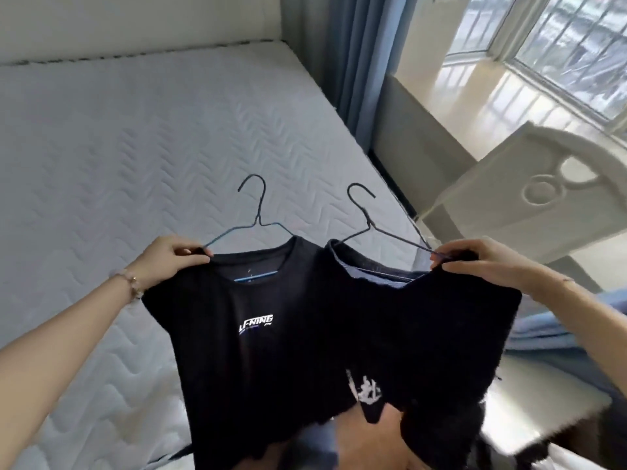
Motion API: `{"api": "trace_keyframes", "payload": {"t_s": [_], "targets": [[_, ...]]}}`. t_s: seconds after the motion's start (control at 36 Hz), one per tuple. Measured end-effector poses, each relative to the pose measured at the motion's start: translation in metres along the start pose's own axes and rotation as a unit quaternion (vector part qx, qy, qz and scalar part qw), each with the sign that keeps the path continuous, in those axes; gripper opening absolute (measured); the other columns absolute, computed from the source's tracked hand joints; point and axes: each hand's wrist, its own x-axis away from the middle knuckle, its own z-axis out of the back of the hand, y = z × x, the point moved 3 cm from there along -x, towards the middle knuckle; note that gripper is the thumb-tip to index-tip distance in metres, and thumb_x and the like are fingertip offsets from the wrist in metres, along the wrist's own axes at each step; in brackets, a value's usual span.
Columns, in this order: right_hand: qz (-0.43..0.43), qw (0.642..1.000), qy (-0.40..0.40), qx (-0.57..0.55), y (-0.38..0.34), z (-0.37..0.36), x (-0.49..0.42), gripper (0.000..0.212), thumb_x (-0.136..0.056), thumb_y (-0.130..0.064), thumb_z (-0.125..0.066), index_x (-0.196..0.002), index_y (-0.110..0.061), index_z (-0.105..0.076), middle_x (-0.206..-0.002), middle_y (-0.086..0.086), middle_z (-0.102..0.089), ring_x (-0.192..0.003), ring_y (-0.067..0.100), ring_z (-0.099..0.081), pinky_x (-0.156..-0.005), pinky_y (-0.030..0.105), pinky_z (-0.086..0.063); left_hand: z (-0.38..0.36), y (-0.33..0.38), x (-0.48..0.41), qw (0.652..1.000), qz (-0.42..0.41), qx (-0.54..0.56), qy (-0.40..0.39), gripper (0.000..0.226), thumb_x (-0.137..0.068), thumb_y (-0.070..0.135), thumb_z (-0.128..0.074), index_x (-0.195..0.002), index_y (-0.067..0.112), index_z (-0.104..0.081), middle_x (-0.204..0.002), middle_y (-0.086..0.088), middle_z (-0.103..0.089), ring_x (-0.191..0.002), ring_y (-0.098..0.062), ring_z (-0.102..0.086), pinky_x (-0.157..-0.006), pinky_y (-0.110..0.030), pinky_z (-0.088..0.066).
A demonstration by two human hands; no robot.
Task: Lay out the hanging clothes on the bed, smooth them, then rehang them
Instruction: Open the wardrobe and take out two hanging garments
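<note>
Two dark garments hang in the air in front of me, above the near edge of the bed (135, 147). A black T-shirt (244, 361) with white chest lettering sits on a blue wire hanger (256, 212); my left hand (169, 262) grips its left shoulder together with the hanger's end. Beside it a second black garment (424, 327) with a white print near its hem hangs on another wire hanger (368, 212). My right hand (475, 262) pinches its right shoulder and the hanger's end.
The bed has a white quilted mattress and a pale headboard at the far end. Blue curtains (359, 62) hang by its far right corner. A white chair (529, 198) stands to the right, near a bright window (559, 45). Blue cloth (543, 327) lies under my right forearm.
</note>
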Motion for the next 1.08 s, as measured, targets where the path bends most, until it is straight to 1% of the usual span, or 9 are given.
{"api": "trace_keyframes", "payload": {"t_s": [0.14, 0.25, 0.33, 0.53, 0.61, 0.69, 0.75, 0.94, 1.08], "targets": [[0.020, 0.999, -0.038, 0.014, 0.006, 0.015, -0.091, 0.019, -0.085, -0.010, -0.067, -0.098, -0.023, -0.070, -0.097, -0.027, -0.068, -0.089, -0.011, -0.061, -0.078, -0.004, -0.037, 0.013, -0.023, -0.051, 0.997, 0.063, -0.007, 0.034, 0.046, -0.079, 0.007, -0.073, -0.061, 0.050, -0.070, -0.070, 0.032, -0.068, -0.076, 0.003, -0.058, -0.068, 0.005, -0.036], [0.055, 0.996, -0.062, 0.039, 0.012, 0.020, -0.167, 0.018, -0.084, -0.007, -0.067, -0.099, -0.016, -0.070, -0.096, -0.030, -0.068, -0.087, -0.018, -0.059, -0.080, -0.004, -0.036, 0.018, -0.041, -0.088, 0.993, 0.108, -0.010, 0.052, 0.029, -0.081, 0.010, -0.072, -0.071, 0.037, -0.072, -0.080, 0.004, -0.070, -0.077, -0.012, -0.055, -0.059, 0.003, -0.036], [0.071, 0.994, -0.069, 0.051, 0.026, 0.025, -0.223, 0.018, -0.084, -0.007, -0.067, -0.099, -0.015, -0.071, -0.099, -0.022, -0.070, -0.088, -0.016, -0.059, -0.081, -0.003, -0.037, 0.018, -0.057, -0.121, 0.990, 0.129, -0.009, 0.064, 0.013, -0.082, 0.012, -0.071, -0.085, 0.025, -0.072, -0.087, -0.012, -0.069, -0.071, -0.005, -0.055, -0.055, 0.003, -0.036], [0.076, 0.990, -0.048, 0.107, 0.080, 0.004, -0.342, 0.017, -0.084, -0.006, -0.066, -0.096, -0.018, -0.071, -0.090, -0.028, -0.070, -0.083, -0.016, -0.059, -0.078, -0.005, -0.035, 0.006, -0.104, -0.199, 0.982, 0.150, -0.020, 0.113, 0.013, -0.084, 0.008, -0.069, -0.090, 0.020, -0.069, -0.074, 0.000, -0.064, -0.050, 0.017, -0.054, -0.050, 0.005, -0.035], [0.057, 0.985, 0.026, 0.159, 0.107, -0.002, -0.389, 0.019, -0.083, -0.006, -0.065, -0.089, -0.024, -0.069, -0.090, -0.006, -0.070, -0.087, 0.008, -0.062, -0.080, 0.015, -0.041, 0.000, -0.125, -0.227, 0.978, 0.159, -0.064, 0.120, 0.013, -0.083, 0.011, -0.071, -0.090, 0.022, -0.070, -0.067, 0.001, -0.059, -0.050, 0.010, -0.053, -0.047, 0.002, -0.032], [0.018, 0.976, 0.096, 0.193, 0.130, -0.006, -0.421, 0.020, -0.084, -0.014, -0.063, -0.086, -0.033, -0.068, -0.094, -0.002, -0.068, -0.097, 0.025, -0.060, -0.084, 0.035, -0.046, -0.004, -0.152, -0.250, 0.970, 0.179, -0.101, 0.127, 0.009, -0.081, 0.018, -0.073, -0.086, 0.026, -0.073, -0.073, -0.001, -0.064, -0.080, -0.012, -0.061, -0.066, -0.005, -0.037], [-0.006, 0.971, 0.126, 0.204, 0.141, -0.009, -0.436, 0.015, -0.086, -0.019, -0.062, -0.093, -0.028, -0.072, -0.104, 0.003, -0.070, -0.101, 0.030, -0.059, -0.086, 0.038, -0.046, -0.004, -0.168, -0.260, 0.961, 0.201, -0.122, 0.145, 0.009, -0.080, 0.024, -0.073, -0.082, 0.033, -0.073, -0.082, -0.001, -0.066, -0.094, -0.023, -0.060, -0.080, -0.025, -0.039], [-0.050, 0.964, 0.152, 0.212, 0.179, -0.050, -0.488, 0.021, -0.088, -0.021, -0.059, -0.105, -0.021, -0.071, -0.115, 0.014, -0.067, -0.106, 0.039, -0.058, -0.091, 0.042, -0.046, -0.022, -0.223, -0.293, 0.925, 0.245, -0.185, 0.223, 0.026, -0.085, 0.019, -0.068, -0.110, 0.011, -0.071, -0.111, -0.016, -0.069, -0.107, -0.033, -0.061, -0.087, -0.035, -0.044], [-0.021, 0.973, 0.100, 0.209, 0.176, -0.082, -0.494, 0.039, -0.087, -0.008, -0.058, -0.125, -0.012, -0.060, -0.125, 0.016, -0.062, -0.115, 0.035, -0.057, -0.098, 0.039, -0.042, -0.063, -0.244, -0.293, 0.949, 0.274, -0.138, 0.072, 0.049, -0.086, 0.009, -0.066, -0.134, 0.009, -0.053, -0.130, -0.012, -0.059, -0.121, -0.028, -0.055, -0.103, -0.031, -0.038]]}}
